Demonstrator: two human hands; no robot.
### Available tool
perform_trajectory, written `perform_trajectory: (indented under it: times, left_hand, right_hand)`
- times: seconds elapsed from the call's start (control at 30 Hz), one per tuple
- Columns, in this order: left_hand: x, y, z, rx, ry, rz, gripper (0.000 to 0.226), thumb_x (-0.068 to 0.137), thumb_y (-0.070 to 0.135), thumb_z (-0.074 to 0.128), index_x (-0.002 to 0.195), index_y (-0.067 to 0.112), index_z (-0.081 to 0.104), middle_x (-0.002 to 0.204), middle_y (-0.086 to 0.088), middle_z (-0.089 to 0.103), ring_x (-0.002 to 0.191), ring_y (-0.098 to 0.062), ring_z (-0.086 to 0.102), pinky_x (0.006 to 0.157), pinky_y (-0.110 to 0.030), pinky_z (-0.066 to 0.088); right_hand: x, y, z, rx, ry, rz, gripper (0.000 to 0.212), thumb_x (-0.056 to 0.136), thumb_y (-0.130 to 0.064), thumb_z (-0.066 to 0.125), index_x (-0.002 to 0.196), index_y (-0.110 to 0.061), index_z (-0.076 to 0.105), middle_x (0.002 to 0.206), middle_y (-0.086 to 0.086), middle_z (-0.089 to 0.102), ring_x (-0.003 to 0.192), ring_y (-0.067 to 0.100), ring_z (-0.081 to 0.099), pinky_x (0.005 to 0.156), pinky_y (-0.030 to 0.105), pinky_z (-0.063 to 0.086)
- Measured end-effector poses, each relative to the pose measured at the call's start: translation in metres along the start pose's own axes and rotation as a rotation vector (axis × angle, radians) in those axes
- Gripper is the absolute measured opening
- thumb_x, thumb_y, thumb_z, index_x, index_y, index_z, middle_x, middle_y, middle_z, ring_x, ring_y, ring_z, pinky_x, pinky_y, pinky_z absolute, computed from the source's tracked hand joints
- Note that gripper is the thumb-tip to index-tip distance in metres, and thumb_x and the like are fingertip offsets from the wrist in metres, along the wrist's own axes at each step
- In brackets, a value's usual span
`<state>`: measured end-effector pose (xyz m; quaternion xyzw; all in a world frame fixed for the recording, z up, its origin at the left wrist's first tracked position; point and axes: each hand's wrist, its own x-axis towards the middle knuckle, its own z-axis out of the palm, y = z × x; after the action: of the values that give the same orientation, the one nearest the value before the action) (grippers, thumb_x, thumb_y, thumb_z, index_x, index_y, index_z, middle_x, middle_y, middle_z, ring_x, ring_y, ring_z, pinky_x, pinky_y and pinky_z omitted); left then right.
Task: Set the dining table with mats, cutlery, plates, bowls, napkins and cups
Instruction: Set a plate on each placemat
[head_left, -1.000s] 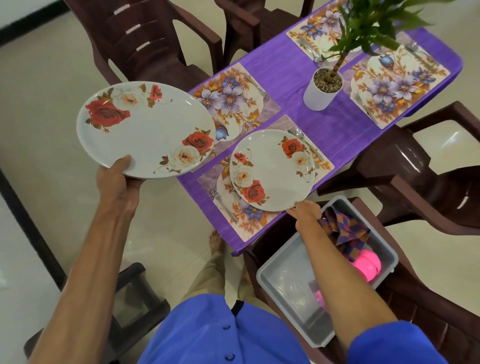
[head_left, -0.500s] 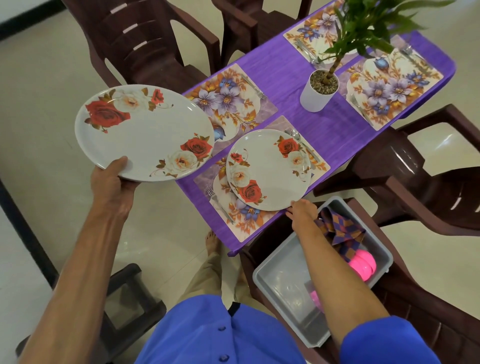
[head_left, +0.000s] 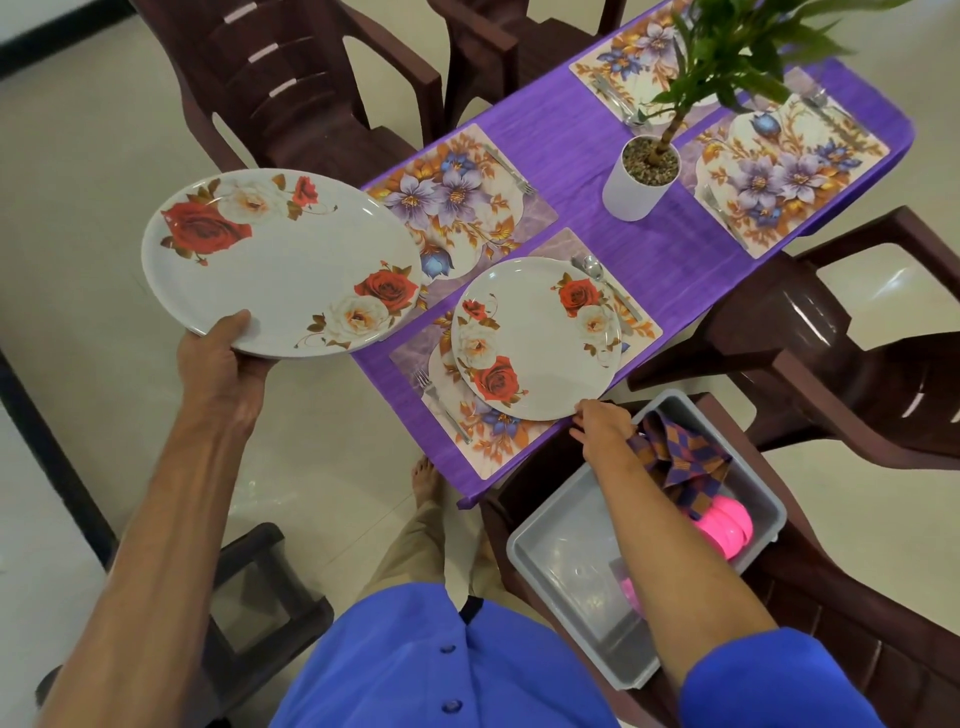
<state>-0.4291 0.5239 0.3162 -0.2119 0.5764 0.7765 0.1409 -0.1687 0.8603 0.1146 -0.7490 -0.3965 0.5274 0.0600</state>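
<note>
Pale tiled floor, dark brown plastic chairs around a narrow table under a purple cloth. Four flowered mats laid out, two per long side. White pot with a green plant stands on the cloth between the far mats.

Left hand holds a large rose-patterned plate in the air, off the table's near-left edge, thumb on top of the rim, fingers hidden beneath. The plate overlaps the view of the left near mat, which carries a fork along its far edge.

Second rose plate lies flat on the right near mat. Fork on that mat to the plate's left; spoon at its far right side. Right hand sits at this plate's near rim, fingertips touching or just beside the edge; fingers bent downward, whether they pinch the rim cannot be told.

Grey plastic tub rests on a chair seat just right of the table corner, under the right forearm. Inside: folded checked napkins in orange and purple, bright pink cups beside them.

Far mats each show cutlery; details small. Person wears a blue buttoned shirt; a bare foot shows below the table edge.
</note>
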Motion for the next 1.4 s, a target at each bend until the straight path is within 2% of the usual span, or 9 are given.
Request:
perform_trajectory:
  times: [0.53, 0.7, 0.77, 0.87, 0.97, 1.03, 1.17, 1.3, 1.4]
  left_hand:
    - [-0.009, 0.004, -0.006, -0.005, -0.031, 0.018, 0.049, 0.093, -0.006, 0.056, 0.138, 0.012, 0.06, 0.124, -0.003, 0.076, 0.115, -0.024, 0.073, 0.083, -0.047, 0.064]
    - [-0.014, 0.001, -0.007, 0.005, -0.045, 0.016, 0.049, 0.093, -0.006, 0.056, 0.139, 0.012, 0.06, 0.119, 0.0, 0.077, 0.114, -0.023, 0.073, 0.083, -0.046, 0.064]
    - [-0.018, -0.001, -0.007, 0.017, -0.049, 0.012, 0.048, 0.093, -0.006, 0.055, 0.138, 0.011, 0.06, 0.117, 0.001, 0.078, 0.112, -0.022, 0.073, 0.082, -0.045, 0.065]
    - [-0.023, -0.007, -0.011, 0.03, -0.067, 0.0, 0.049, 0.093, -0.007, 0.054, 0.14, 0.01, 0.059, 0.117, 0.001, 0.078, 0.111, -0.022, 0.073, 0.083, -0.043, 0.065]
    - [-0.031, -0.013, -0.014, 0.012, -0.095, -0.023, 0.052, 0.094, -0.006, 0.054, 0.144, 0.006, 0.057, 0.123, -0.003, 0.076, 0.113, -0.022, 0.073, 0.083, -0.041, 0.065]
    - [-0.038, -0.019, -0.014, -0.009, -0.113, -0.042, 0.049, 0.095, -0.005, 0.054, 0.142, 0.006, 0.059, 0.125, -0.005, 0.075, 0.111, -0.021, 0.074, 0.083, -0.039, 0.064]
    - [-0.046, -0.025, -0.014, 0.018, -0.21, -0.056, 0.04, 0.098, 0.001, 0.056, 0.136, 0.011, 0.063, 0.126, -0.004, 0.075, 0.115, -0.022, 0.072, 0.09, -0.038, 0.063]
    - [-0.025, -0.02, -0.007, 0.072, -0.325, -0.096, 0.037, 0.1, 0.005, 0.06, 0.137, 0.008, 0.063, 0.133, -0.01, 0.072, 0.116, -0.024, 0.072, 0.09, -0.037, 0.062]
    - [0.003, -0.017, -0.003, 0.075, -0.365, -0.118, 0.044, 0.102, 0.014, 0.062, 0.145, 0.006, 0.057, 0.136, -0.009, 0.069, 0.125, -0.026, 0.067, 0.098, -0.04, 0.06]
  right_hand:
    - [-0.007, -0.004, 0.001, -0.269, 0.025, -0.088, 0.021, 0.083, -0.007, 0.07, 0.104, -0.003, 0.069, 0.096, 0.012, 0.07, 0.086, 0.029, 0.071, 0.079, 0.047, 0.065]
    - [-0.012, -0.007, -0.008, -0.289, -0.003, -0.086, 0.014, 0.086, -0.009, 0.074, 0.08, -0.011, 0.061, 0.097, 0.015, 0.074, 0.077, 0.025, 0.072, 0.075, 0.045, 0.065]
    - [-0.028, -0.009, -0.013, -0.348, 0.036, -0.202, 0.004, 0.091, -0.013, 0.068, 0.092, -0.009, 0.066, 0.105, 0.013, 0.074, 0.087, 0.026, 0.069, 0.069, 0.036, 0.062]
    - [-0.056, -0.019, -0.015, -0.362, 0.075, -0.4, 0.024, 0.098, -0.016, 0.061, 0.12, -0.007, 0.064, 0.118, 0.01, 0.069, 0.103, 0.026, 0.067, 0.069, 0.025, 0.047]
    - [-0.09, -0.035, -0.002, -0.136, -0.269, -0.357, 0.026, 0.103, -0.03, 0.059, 0.117, -0.009, 0.065, 0.109, 0.014, 0.075, 0.085, 0.024, 0.075, 0.061, 0.026, 0.056]
    - [-0.118, -0.048, 0.006, -0.137, -0.55, -0.357, 0.044, 0.103, -0.05, 0.054, 0.123, -0.012, 0.064, 0.105, 0.009, 0.077, 0.084, 0.025, 0.077, 0.07, 0.033, 0.062]
    - [-0.17, -0.074, 0.02, -0.014, -0.794, -0.473, 0.055, 0.099, -0.061, 0.056, 0.129, -0.015, 0.06, 0.105, 0.007, 0.078, 0.092, 0.026, 0.078, 0.077, 0.038, 0.064]
    - [-0.193, -0.086, 0.038, -0.078, -0.547, -0.693, 0.042, 0.09, -0.04, 0.079, 0.107, -0.005, 0.062, 0.09, 0.006, 0.076, 0.074, 0.009, 0.075, 0.062, 0.024, 0.059]
    - [-0.189, -0.086, 0.051, -0.095, -0.444, -0.732, 0.036, 0.092, -0.042, 0.075, 0.095, -0.007, 0.066, 0.084, 0.008, 0.076, 0.073, 0.017, 0.075, 0.064, 0.038, 0.061]
